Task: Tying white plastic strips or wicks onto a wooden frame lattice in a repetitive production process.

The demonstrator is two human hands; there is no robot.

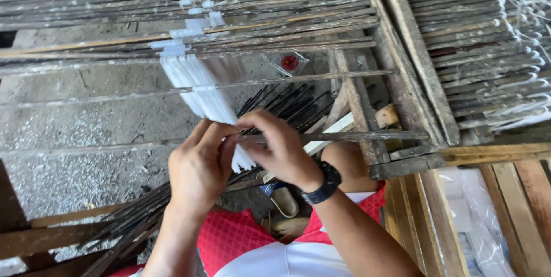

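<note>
While both curl, left hand point(198, 165), right hand point(281, 151), pinching candles point(212, 96)

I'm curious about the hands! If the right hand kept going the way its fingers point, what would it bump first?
The right hand points leftward, so it would probably meet the white candles it already pinches, then the left hand just behind them.

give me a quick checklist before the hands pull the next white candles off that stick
1. Left hand on the white candles: ok, fingers wrap their lower ends.
2. Right hand pinching the same bundle: ok.
3. Candles hang from the thin stick: ok.
4. Wicks cut free: cannot tell.
5. Wooden rack steady: cannot tell.
6. Black watch away from the candles: ok.
</note>
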